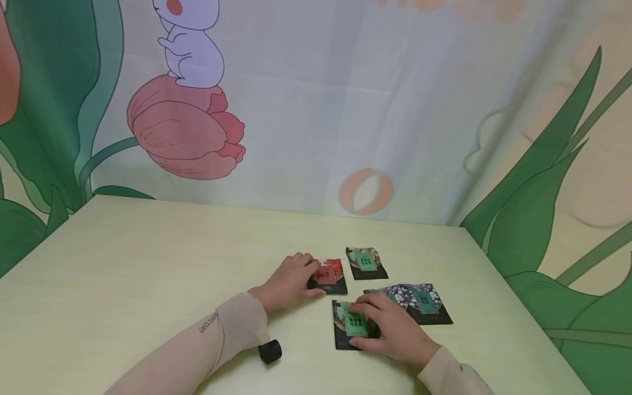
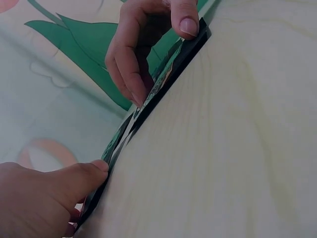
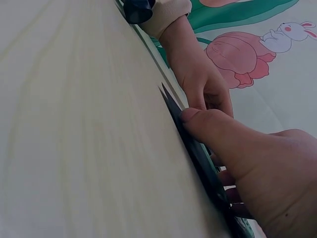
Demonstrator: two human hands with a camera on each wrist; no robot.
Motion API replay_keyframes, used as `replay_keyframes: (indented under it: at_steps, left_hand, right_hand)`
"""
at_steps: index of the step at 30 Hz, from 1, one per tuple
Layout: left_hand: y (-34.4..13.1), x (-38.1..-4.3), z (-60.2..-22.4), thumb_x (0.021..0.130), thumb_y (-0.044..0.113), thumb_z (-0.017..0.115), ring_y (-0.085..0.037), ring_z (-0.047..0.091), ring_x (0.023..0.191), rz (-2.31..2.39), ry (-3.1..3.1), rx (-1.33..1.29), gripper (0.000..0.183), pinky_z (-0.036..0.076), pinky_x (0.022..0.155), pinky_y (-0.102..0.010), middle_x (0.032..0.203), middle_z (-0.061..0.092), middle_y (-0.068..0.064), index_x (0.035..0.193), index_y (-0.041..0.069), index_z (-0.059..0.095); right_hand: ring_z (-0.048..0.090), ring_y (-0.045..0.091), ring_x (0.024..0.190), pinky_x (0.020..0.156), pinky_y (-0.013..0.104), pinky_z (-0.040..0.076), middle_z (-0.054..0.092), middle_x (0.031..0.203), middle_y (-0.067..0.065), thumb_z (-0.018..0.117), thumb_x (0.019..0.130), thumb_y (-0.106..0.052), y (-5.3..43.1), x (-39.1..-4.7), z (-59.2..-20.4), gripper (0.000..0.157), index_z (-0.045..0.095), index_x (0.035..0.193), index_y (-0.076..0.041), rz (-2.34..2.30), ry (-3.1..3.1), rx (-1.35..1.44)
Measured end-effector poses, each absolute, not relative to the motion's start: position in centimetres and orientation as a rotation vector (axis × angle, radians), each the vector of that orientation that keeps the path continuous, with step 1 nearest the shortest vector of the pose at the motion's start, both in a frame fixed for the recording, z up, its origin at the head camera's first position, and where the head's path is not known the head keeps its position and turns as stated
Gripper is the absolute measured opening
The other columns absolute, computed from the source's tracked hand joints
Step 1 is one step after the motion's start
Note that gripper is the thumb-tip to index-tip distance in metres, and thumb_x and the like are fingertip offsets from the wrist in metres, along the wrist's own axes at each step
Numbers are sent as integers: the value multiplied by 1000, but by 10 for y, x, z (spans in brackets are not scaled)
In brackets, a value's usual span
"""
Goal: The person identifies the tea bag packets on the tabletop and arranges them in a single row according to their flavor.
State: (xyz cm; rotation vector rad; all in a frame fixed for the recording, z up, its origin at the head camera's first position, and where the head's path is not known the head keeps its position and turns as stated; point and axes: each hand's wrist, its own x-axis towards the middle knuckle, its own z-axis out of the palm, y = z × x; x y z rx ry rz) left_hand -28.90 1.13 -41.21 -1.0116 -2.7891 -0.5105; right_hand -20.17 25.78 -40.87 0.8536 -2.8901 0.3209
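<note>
Flat dark packets with printed tops lie on the table. My left hand (image 1: 288,282) touches the left side of a red-labelled packet (image 1: 328,276), its thumb along the near edge and fingers over the far part. My right hand (image 1: 392,329) rests over a green-labelled packet (image 1: 355,322), fingers spread on its top and thumb (image 3: 195,119) at its near edge. Part of each packet is hidden under the hand. Behind them lies another green-labelled packet (image 1: 366,263). Beyond the right hand, blue floral packets (image 1: 428,303) with a teal label lie close together.
A small black cylinder (image 1: 270,351) sits by the left sleeve (image 1: 242,323). The pale wooden table (image 1: 148,263) meets a printed curtain (image 1: 296,109) at its back edge. Its right edge runs diagonally past the floral packets.
</note>
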Motion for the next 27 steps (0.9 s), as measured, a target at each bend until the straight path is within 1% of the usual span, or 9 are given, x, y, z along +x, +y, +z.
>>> replay_keyframes:
  at_steps: [5, 11, 18, 23, 27]
  left_hand:
    - [11, -289, -412, 86, 47, 68, -23, 51, 104, -472, -2791, -1024, 55, 42, 94, -41, 115, 58, -7, 122, 7, 60]
    - [10, -290, -414, 86, 48, 67, -22, 52, 105, -431, -2792, -1017, 55, 43, 95, -41, 116, 58, -6, 123, 9, 59]
    - [5, -287, -413, 86, 47, 68, -21, 51, 99, -424, -2789, -1028, 51, 43, 91, -40, 111, 58, -5, 118, 9, 60]
    - [2, -283, -411, 86, 47, 67, -21, 51, 100, -415, -2793, -1037, 51, 43, 90, -40, 113, 58, -6, 120, 9, 60]
    - [1, -280, -409, 87, 46, 67, -22, 51, 103, -405, -2806, -1037, 54, 43, 94, -41, 116, 58, -7, 123, 7, 59]
  right_hand:
    - [51, 12, 115, 95, 38, 50, 57, 122, -7, 55, 83, -69, 258, -202, -409, 58, 64, 121, -26, 327, -2896, 850]
    - [51, 13, 115, 96, 38, 50, 57, 122, -7, 56, 83, -68, 258, -202, -409, 58, 64, 121, -26, 322, -2905, 839]
    - [51, 13, 115, 95, 38, 50, 57, 123, -6, 57, 83, -67, 258, -202, -409, 58, 64, 122, -26, 329, -2910, 840]
    - [50, 13, 115, 95, 39, 50, 57, 124, -6, 56, 83, -68, 258, -202, -409, 58, 63, 123, -27, 327, -2919, 836]
    - [51, 14, 115, 95, 40, 50, 57, 124, -6, 56, 83, -67, 259, -202, -409, 58, 63, 123, -26, 328, -2918, 838]
